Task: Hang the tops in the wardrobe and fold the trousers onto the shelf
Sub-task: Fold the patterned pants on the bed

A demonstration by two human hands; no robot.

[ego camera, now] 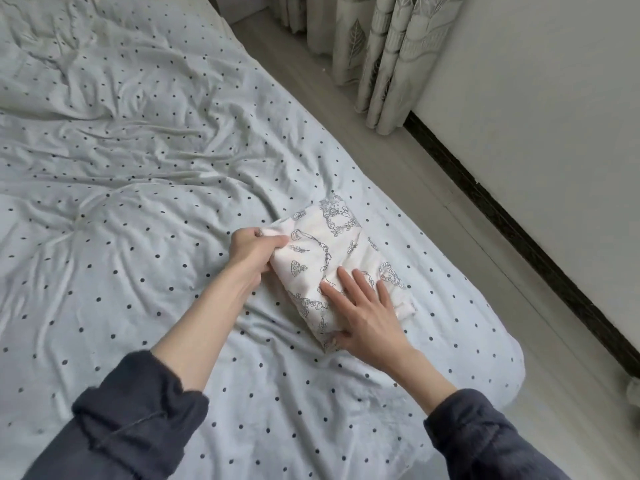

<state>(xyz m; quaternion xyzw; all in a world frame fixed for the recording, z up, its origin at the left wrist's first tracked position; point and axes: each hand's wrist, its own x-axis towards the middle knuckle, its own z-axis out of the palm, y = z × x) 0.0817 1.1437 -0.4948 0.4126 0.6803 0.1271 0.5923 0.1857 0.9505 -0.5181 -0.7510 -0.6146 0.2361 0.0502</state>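
Two hands work on a folded garment (332, 268) lying near the right edge of the bed (138, 168). The left hand (254, 252) pinches the garment's left end, fingers curled round the cloth. The right hand (365, 311) presses flat on it, fingers spread.

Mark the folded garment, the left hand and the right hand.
folded garment (332, 251): head view, printed top face.
left hand (254, 251): head view, back of hand gripping the garment's end.
right hand (363, 313): head view, back of hand.
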